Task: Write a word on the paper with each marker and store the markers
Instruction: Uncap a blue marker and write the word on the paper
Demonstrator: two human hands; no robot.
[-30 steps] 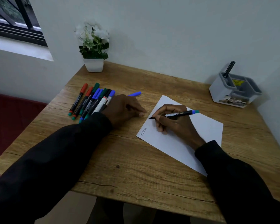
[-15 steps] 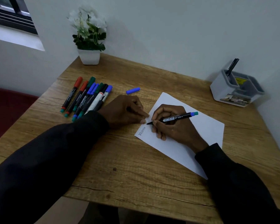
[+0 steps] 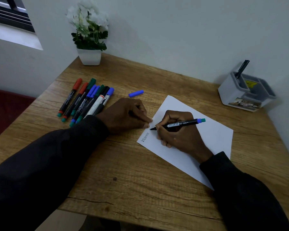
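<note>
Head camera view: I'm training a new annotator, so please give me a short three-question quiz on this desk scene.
1. True or false: the blue cap lies on the paper.
2. The right hand grips: A) a capped red marker; B) the uncapped marker with a blue-and-teal end; C) nothing.
3. Fill in: the word already written on the paper reads ____.

Key: 1 false, the blue cap lies on the table, apart from the paper; 2 B; 3 Victoria.
</note>
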